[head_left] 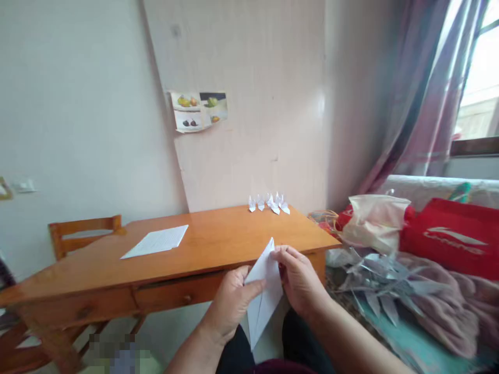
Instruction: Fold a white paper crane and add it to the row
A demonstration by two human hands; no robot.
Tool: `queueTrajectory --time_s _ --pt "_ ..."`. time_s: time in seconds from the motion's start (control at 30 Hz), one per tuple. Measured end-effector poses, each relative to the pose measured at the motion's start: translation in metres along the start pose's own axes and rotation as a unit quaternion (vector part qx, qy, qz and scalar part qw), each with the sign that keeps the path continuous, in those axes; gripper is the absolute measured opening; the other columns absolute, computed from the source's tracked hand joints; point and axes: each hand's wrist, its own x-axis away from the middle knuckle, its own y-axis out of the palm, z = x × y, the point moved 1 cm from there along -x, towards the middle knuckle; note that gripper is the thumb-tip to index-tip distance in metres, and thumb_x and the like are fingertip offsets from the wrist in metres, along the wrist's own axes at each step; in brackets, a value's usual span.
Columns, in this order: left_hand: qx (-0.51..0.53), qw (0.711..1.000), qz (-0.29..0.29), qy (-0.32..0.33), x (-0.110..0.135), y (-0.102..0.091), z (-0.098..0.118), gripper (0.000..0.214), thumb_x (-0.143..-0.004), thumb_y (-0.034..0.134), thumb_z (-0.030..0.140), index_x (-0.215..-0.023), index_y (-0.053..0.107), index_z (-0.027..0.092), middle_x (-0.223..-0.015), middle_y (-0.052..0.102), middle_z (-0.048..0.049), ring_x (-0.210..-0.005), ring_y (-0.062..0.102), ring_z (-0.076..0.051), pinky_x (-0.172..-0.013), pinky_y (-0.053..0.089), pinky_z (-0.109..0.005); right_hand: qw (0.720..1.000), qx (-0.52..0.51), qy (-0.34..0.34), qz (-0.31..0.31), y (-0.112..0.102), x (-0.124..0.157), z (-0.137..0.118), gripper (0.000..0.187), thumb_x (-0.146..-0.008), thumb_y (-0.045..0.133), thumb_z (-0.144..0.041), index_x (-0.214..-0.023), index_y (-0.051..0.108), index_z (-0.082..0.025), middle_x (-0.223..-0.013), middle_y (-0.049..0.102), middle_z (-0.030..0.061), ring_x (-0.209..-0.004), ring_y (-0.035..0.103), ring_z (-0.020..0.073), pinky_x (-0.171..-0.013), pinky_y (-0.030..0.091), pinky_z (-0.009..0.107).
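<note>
A folded sheet of white paper (268,296), shaped like a long kite with pointed ends, is held up above my lap in front of the table. My left hand (234,298) grips its left edge, with the thumb lying flat across the paper's face. Near the upper tip, my right hand (294,275) pinches the right edge between thumb and fingers. A crease runs down the lower part of the paper. The fingers behind the sheet are hidden.
The wooden table (218,234) carries a stack of paper sheets (159,241) at left and several small folded paper figures (273,202) at the back. On the right lie a red bag (452,239), a cream bag (376,221) and a heap of folded strips (385,280). A chair (86,228) stands behind.
</note>
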Motion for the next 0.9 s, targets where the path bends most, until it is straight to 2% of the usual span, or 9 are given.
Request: queueTrajectory --time_s 0.13,0.33,0.6,0.7,0.8,0.9 --pt "-0.011 1.0 0.009 -0.01 0.001 -0.001 -0.003 0.043 -0.083 0.074 0.028 -0.124 0.069 0.016 -0.102 0.075 -0.0096 -0.083 0.066 -0.02 -0.082 0.051 -0.033 1.0 -0.019 0.015 0.003 0.0 -0.004 0.0 0.014 -0.069 0.077 -0.026 -0.07 0.063 -0.02 -0.066 0.057 -0.0033 -0.061 0.046 0.0124 -0.059 0.034 0.027" --pt "-0.025 1.0 0.012 -0.011 0.002 -0.004 -0.006 0.041 -0.082 0.074 0.027 -0.12 0.071 0.015 -0.097 0.075 -0.0093 -0.081 0.065 -0.019 -0.079 0.05 -0.031 0.999 -0.038 0.024 0.008 0.001 -0.005 -0.006 0.018 -0.07 0.079 -0.03 -0.072 0.063 -0.021 -0.059 0.051 -0.0061 -0.052 0.039 0.0091 -0.054 0.03 0.026" --pt "-0.039 0.999 0.015 -0.017 0.003 -0.003 -0.008 0.039 -0.08 0.076 0.029 -0.115 0.072 0.014 -0.093 0.075 -0.0092 -0.079 0.066 -0.02 -0.075 0.049 -0.03 0.999 -0.041 0.008 0.01 0.003 -0.008 -0.008 0.019 -0.072 0.077 -0.029 -0.069 0.06 -0.021 -0.056 0.048 -0.0071 -0.049 0.037 0.0091 -0.053 0.029 0.027" --pt "-0.047 0.998 0.021 -0.032 0.002 -0.005 -0.011 0.039 -0.077 0.078 0.031 -0.11 0.073 0.012 -0.087 0.074 -0.0088 -0.073 0.066 -0.02 -0.07 0.049 -0.029 0.999 -0.032 -0.03 0.024 0.001 -0.014 -0.017 0.021 -0.075 0.076 -0.03 -0.066 0.059 -0.021 -0.059 0.049 -0.0058 -0.053 0.039 0.0096 -0.053 0.03 0.026" --pt "-0.032 0.999 0.026 -0.033 0.0 -0.006 -0.013 0.04 -0.075 0.08 0.033 -0.108 0.074 0.012 -0.087 0.075 -0.0096 -0.076 0.067 -0.021 -0.073 0.05 -0.031 0.997 -0.035 -0.067 0.036 -0.003 -0.017 -0.021 0.02 -0.075 0.077 -0.031 -0.068 0.062 -0.02 -0.066 0.054 -0.0038 -0.06 0.044 0.0106 -0.056 0.033 0.026" --pt "-0.019 0.999 0.038 -0.024 -0.002 -0.007 -0.013 0.035 -0.075 0.081 0.034 -0.101 0.074 0.012 -0.088 0.075 -0.0102 -0.077 0.067 -0.021 -0.076 0.05 -0.031 0.999 -0.026 -0.036 0.018 -0.006 -0.013 -0.015 0.023 -0.077 0.078 -0.04 -0.075 0.065 -0.021 -0.072 0.06 -0.0019 -0.064 0.05 0.0121 -0.058 0.036 0.026"
